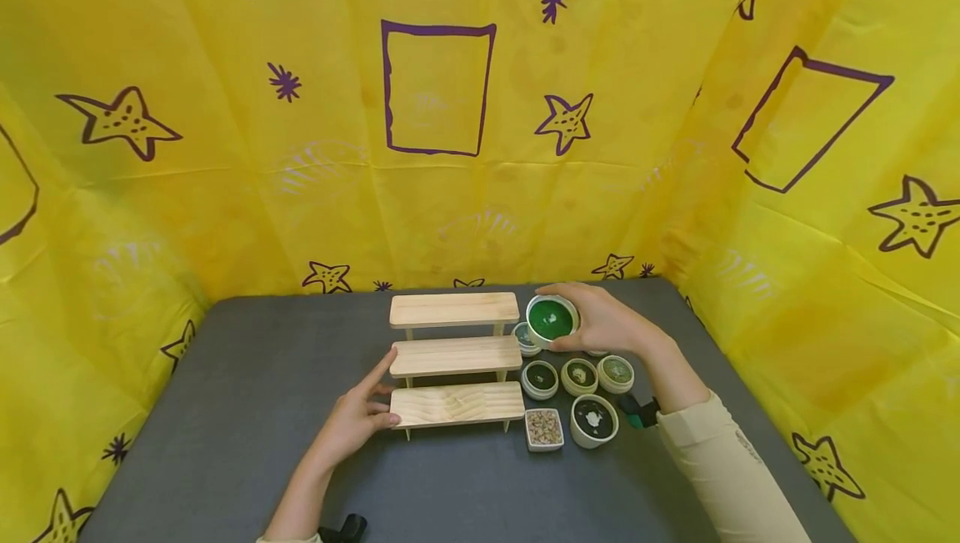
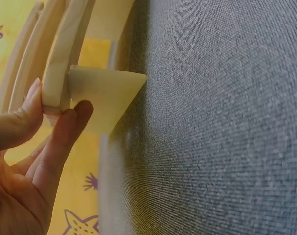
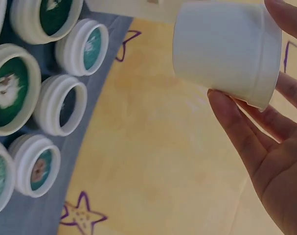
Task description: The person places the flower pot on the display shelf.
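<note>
A pale wooden display stand (image 1: 456,357) with three stepped shelves stands in the middle of the table. My left hand (image 1: 351,424) is at its left side; in the left wrist view the thumb and fingers pinch the end of the lowest shelf (image 2: 54,93), above a slanted leg (image 2: 102,88). Beside the top shelf's right end, my right hand (image 1: 603,319) holds up a white cup (image 1: 551,320) with a green top surface. In the right wrist view the fingers wrap around the cup's side (image 3: 221,44), and its contents are hidden there.
Right of the stand are several round pots with green or dark contents, among them a larger dark-filled cup (image 1: 594,420). A square white dish (image 1: 543,429) of small light bits sits in front. Yellow patterned cloth (image 1: 442,218) hangs around the grey tabletop (image 1: 247,409).
</note>
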Demonstrator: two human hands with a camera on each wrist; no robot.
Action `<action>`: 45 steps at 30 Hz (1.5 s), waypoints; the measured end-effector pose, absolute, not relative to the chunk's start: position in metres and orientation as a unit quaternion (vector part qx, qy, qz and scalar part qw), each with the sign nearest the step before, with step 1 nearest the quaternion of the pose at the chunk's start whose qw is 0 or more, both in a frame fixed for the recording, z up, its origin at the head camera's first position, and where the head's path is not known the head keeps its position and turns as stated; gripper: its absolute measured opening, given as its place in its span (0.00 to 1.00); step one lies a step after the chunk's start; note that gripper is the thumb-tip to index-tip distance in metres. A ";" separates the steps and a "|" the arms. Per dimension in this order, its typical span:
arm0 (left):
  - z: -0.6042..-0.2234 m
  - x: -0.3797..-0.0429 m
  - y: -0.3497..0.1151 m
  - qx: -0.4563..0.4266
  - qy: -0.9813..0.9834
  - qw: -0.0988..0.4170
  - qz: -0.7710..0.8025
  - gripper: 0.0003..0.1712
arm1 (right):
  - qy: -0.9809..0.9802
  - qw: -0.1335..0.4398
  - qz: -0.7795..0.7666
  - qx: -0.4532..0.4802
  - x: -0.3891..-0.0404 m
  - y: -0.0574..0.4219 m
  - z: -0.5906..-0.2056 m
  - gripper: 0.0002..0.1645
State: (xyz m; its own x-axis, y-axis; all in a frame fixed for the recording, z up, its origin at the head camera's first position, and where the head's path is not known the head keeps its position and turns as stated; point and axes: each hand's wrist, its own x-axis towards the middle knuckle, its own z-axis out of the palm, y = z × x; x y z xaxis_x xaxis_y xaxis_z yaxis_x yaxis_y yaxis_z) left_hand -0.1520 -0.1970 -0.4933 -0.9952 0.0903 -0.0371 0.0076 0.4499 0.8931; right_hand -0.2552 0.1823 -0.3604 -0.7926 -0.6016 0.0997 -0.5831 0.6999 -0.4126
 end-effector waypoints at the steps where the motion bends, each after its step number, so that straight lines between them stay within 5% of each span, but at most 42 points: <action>1: -0.493 -0.152 -0.196 0.026 0.853 0.037 0.520 0.56 | 0.920 0.022 -0.214 -0.326 -0.256 0.179 -0.358 0.46; 45: -0.492 -0.150 -0.191 0.002 0.855 0.029 0.518 0.57 | 0.866 0.100 -0.283 -0.400 -0.302 0.030 -0.342 0.44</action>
State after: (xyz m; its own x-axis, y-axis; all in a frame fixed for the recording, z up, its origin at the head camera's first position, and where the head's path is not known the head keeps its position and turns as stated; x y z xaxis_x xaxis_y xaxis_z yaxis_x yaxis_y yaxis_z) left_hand -0.1496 -0.1911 -0.4921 -0.9983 0.0326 -0.0478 -0.0273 0.4631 0.8859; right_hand -0.3019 0.0299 -0.3423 -0.6603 -0.7491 0.0535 -0.6359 0.5198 -0.5705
